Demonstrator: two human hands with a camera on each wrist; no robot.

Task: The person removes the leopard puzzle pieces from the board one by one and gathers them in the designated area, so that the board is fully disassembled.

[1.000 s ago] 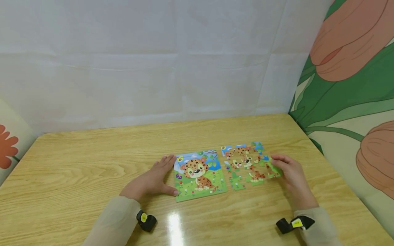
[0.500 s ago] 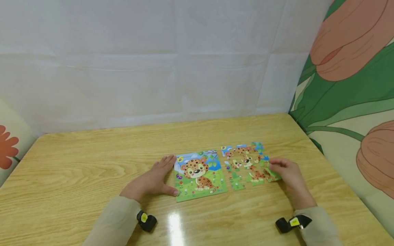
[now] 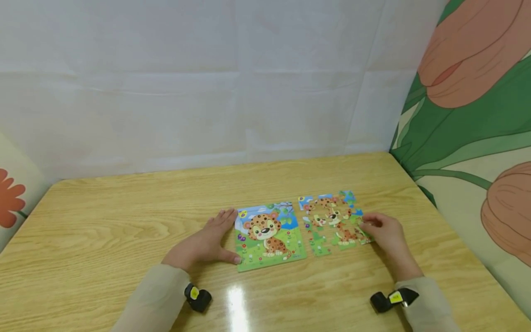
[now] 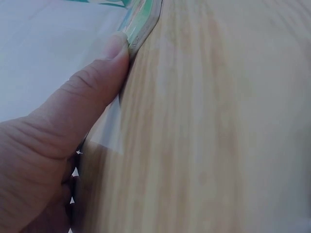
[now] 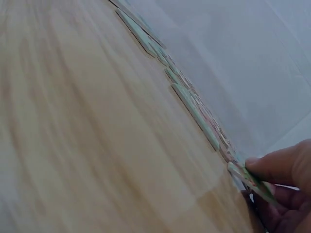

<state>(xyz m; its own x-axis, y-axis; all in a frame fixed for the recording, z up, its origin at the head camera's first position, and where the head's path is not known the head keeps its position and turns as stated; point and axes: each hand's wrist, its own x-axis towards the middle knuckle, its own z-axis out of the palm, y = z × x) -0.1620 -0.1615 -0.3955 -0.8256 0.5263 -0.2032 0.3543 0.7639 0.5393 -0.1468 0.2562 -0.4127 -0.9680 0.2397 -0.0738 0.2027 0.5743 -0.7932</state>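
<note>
A square picture board (image 3: 269, 237) with a cartoon leopard lies flat in the head view. My left hand (image 3: 205, 240) spans its left edge, fingers stretched along the far part. The left thumb (image 4: 95, 87) touches the near left corner. Just right of the board lies a partly assembled jigsaw (image 3: 332, 219) of the same leopard, with wood showing through its gaps. At its lower right, my right hand (image 3: 387, 233) pinches a green puzzle piece (image 5: 252, 182) between thumb and fingers. In the right wrist view this piece is tilted, its near edge raised off the table.
Beneath everything is a light wooden table (image 3: 124, 221). A white cloth (image 3: 166, 83) hangs behind it, and a flower-patterned panel (image 3: 477, 115) stands along the right side. Each sleeve bears a black wrist camera (image 3: 197, 298).
My right hand has moved slightly left, bringing the pinched puzzle piece closer to the jigsaw's lower right corner. The left hand and the picture board have stayed in place.
</note>
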